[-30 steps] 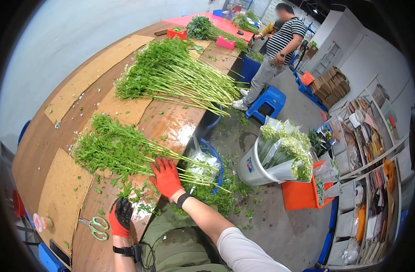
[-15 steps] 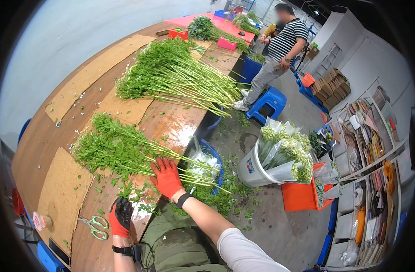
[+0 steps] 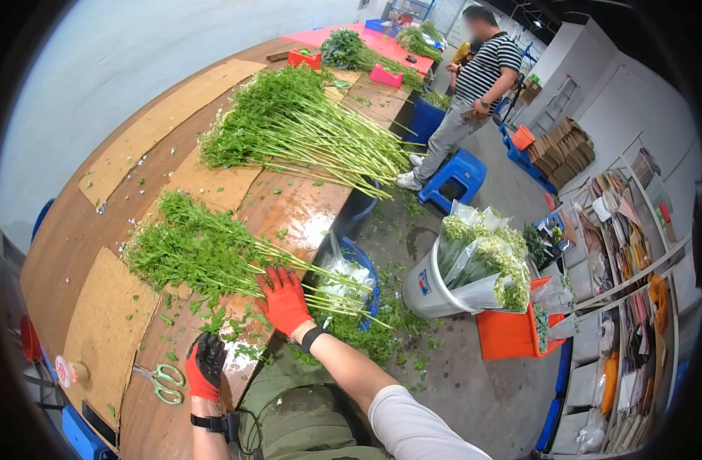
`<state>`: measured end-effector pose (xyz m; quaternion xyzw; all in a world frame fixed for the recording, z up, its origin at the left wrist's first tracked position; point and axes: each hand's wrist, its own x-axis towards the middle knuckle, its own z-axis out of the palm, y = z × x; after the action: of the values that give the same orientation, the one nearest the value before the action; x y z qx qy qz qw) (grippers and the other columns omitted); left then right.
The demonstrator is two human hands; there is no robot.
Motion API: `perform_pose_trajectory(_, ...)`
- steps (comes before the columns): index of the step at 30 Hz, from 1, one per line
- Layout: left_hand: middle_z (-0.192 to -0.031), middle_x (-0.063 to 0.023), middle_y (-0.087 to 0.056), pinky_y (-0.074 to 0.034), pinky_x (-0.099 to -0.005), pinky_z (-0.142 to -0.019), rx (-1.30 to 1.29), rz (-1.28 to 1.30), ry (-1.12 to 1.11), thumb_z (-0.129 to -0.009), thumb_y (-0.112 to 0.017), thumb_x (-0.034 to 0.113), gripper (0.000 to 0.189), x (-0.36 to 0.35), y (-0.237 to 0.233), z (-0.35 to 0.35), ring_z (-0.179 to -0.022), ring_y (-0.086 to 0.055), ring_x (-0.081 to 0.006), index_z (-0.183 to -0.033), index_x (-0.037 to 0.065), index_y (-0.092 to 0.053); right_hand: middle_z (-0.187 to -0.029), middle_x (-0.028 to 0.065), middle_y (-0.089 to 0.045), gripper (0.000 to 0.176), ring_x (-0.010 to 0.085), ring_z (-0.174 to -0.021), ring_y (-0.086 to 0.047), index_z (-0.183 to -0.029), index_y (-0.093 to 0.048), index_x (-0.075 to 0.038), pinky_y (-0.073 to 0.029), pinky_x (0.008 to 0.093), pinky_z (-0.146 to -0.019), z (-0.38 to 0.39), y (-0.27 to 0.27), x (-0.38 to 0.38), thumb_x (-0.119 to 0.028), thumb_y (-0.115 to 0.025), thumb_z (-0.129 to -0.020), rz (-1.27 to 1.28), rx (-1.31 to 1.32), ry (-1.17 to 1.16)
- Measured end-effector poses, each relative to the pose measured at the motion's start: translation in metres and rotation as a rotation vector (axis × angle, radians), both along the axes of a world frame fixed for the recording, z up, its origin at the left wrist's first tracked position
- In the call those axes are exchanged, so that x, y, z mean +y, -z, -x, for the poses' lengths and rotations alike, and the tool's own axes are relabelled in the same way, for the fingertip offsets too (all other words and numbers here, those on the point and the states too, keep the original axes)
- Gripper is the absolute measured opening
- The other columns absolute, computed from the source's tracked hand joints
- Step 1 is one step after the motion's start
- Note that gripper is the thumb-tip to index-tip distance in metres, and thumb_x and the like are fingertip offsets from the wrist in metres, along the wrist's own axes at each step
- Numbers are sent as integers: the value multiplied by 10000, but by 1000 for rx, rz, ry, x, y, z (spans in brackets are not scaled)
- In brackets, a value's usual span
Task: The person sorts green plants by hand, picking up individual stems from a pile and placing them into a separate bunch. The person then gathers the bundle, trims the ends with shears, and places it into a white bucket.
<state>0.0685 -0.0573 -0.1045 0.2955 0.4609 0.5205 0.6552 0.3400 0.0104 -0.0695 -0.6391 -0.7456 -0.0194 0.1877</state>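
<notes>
My right hand [image 3: 284,300], in a red glove, lies with its fingers spread over the stems of a leafy green bunch [image 3: 190,245] on the table. The bunch's leafy heads point left, and its cut stems stick out past the table edge. Below the leaves, my left hand [image 3: 205,366], in a red glove with a black palm, rests near the table edge, its fingers loosely curled and nothing visible in them. Beside it lie green-handled scissors [image 3: 167,383]. A larger pile of the same stems [image 3: 312,130] is farther up the table.
Cardboard sheets [image 3: 109,322] cover parts of the wooden table [image 3: 289,203]. Right of it are a blue tub [image 3: 372,284], a white bucket [image 3: 427,284] of wrapped flowers, an orange crate [image 3: 508,333] and a blue stool [image 3: 462,172]. A person in a striped shirt [image 3: 489,69] stands beyond.
Both my hands stay where they were, and the bunch has not moved. The view shifts very slightly. The person in the striped shirt has moved their arms a little.
</notes>
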Motion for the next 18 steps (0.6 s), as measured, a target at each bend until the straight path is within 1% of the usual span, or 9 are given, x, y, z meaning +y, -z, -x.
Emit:
perform_pose_trajectory(1, -1158, -140, -641, -536, -434, -861, -138, 70, -35, -949, -510, 254, 377, 0, -2, 0, -1016, -642, -274, -1255, 39, -550, -1402, 144, -428, 544, 341, -1299, -373, -1338, -494, -126, -231, 500, -1103, 0, 0, 0, -397, -559, -871, -3, 0, 0)
perform_pose_trajectory(2, -1158, -140, -641, -536, -434, -861, -139, 69, -36, -949, -510, 254, 377, 0, -4, 0, -1016, -642, -274, -1255, 39, -550, -1402, 144, -428, 544, 341, -1299, -373, -1338, -494, -126, -231, 500, -1103, 0, -1, 0, -397, -559, -871, -5, -1, -2)
perform_pose_trajectory(4, -1160, -137, -641, -537, -431, -859, -205, 145, -70, -947, -511, 258, 375, 1, -7, -1, -1010, -644, -267, -1251, 42, -553, -1402, 143, -426, 542, 338, -1295, -376, -1338, -493, -129, -232, 503, -1104, 1, -1, 0, -392, -562, -870, 0, 12, 4)
perform_pose_trajectory(7, -1156, -137, -643, -536, -432, -860, -271, 161, -73, -946, -513, 257, 377, 1, -7, -1, -1011, -643, -270, -1253, 43, -551, -1397, 143, -430, 544, 336, -1295, -377, -1340, -490, -129, -234, 504, -1104, 0, -2, 0, -389, -567, -868, -3, 7, -2)
perform_pose_trajectory(11, -1154, -136, -643, -534, -435, -860, -268, 170, -80, -942, -518, 261, 384, -1, -15, -3, -1014, -641, -271, -1257, 45, -549, -1391, 143, -434, 545, 338, -1294, -377, -1339, -490, -127, -237, 505, -1101, 0, -2, -1, -385, -571, -866, -8, 9, -7)
perform_pose_trajectory(13, -1201, -126, -607, -496, -403, -894, -285, 164, -24, -983, -456, 250, 392, -2, -20, -3, -1070, -597, -249, -1295, 17, -502, -1388, 140, -441, 540, 344, -1290, -384, -1327, -501, -124, -270, 503, -1076, 0, -3, 0, -386, -586, -862, -12, 6, -7)
perform_pose_trajectory(17, -1195, -125, -612, -509, -388, -866, -297, 199, -52, -982, -457, 245, 386, 0, -20, -4, -1041, -612, -245, -1289, 16, -505, -1385, 142, -445, 551, 347, -1289, -387, -1340, -491, -128, -266, 499, -1080, 0, -3, 1, -388, -584, -863, -1, 4, -7)
perform_pose_trajectory(18, -1176, -118, -623, -518, -377, -851, -280, 199, -58, -978, -465, 244, 377, 0, -21, -4, -1022, -621, -237, -1279, 23, -515, -1379, 144, -451, 526, 345, -1289, -389, -1318, -509, -123, -275, 500, -1076, 0, -1, 2, -371, -583, -860, 2, 6, -5)
